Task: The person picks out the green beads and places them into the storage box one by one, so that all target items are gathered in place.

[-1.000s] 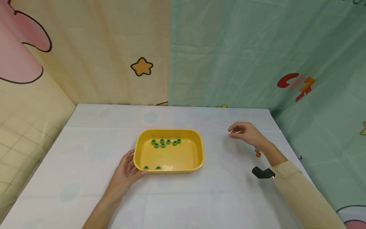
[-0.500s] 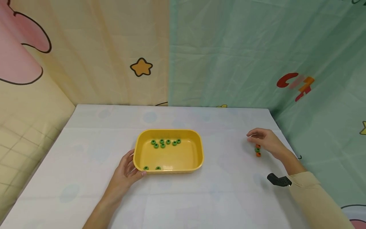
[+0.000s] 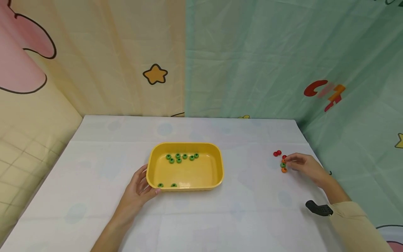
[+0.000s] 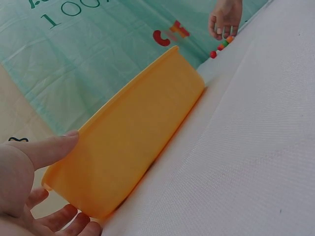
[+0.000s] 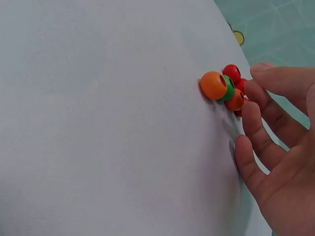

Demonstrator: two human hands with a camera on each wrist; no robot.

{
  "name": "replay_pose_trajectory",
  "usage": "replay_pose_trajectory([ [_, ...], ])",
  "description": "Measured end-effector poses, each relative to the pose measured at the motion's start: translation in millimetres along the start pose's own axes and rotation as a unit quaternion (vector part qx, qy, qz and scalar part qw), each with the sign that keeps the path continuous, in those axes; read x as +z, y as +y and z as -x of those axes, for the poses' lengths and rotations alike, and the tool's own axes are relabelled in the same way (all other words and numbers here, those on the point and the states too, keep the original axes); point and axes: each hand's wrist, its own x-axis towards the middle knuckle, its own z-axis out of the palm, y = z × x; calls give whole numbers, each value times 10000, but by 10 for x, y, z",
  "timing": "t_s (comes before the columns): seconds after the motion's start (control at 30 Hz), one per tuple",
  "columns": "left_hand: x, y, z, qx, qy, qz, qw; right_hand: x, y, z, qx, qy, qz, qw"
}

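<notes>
My left hand [image 3: 137, 188] grips the near left corner of a yellow plastic tray [image 3: 189, 189], its thumb on the front wall and the fingers along the left side. Several green beads [image 3: 178, 160] with holes lie inside, most toward the back and two by the front wall. On the right, my right hand [image 3: 303, 167] hovers at a small cluster of beads, its fingers loosely bent. The cluster has red beads [image 3: 278, 152], an orange bead [image 5: 213, 85] and a green bead [image 3: 283, 165]. In the right wrist view nothing shows between thumb and fingers; contact with the beads is unclear.
A white cloth covers the table [image 3: 220, 224]. Patterned curtains [image 3: 245, 63] hang behind it and along the right side. A black device [image 3: 319, 208] is worn at the right wrist.
My right hand has moved right and toward me, from beyond the cluster to its right side, uncovering the red and orange beads. The left hand and tray keep their place.
</notes>
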Motion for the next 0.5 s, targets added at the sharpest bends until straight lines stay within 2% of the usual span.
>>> replay_pose_trajectory([
  [0.13, -6, 1, 7, -20, -3, 11, 10000, 12, 47, 24, 32, 99, 145, 9998],
  [0.3, -8, 1, 8, -14, -30, -6, 10000, 43, 110, 19, 108, 240, 621, 9977],
  [0.5, -13, -10, 3, 36, -74, -38, 10000, 82, 155, -17, 37, 210, 961, 9951],
])
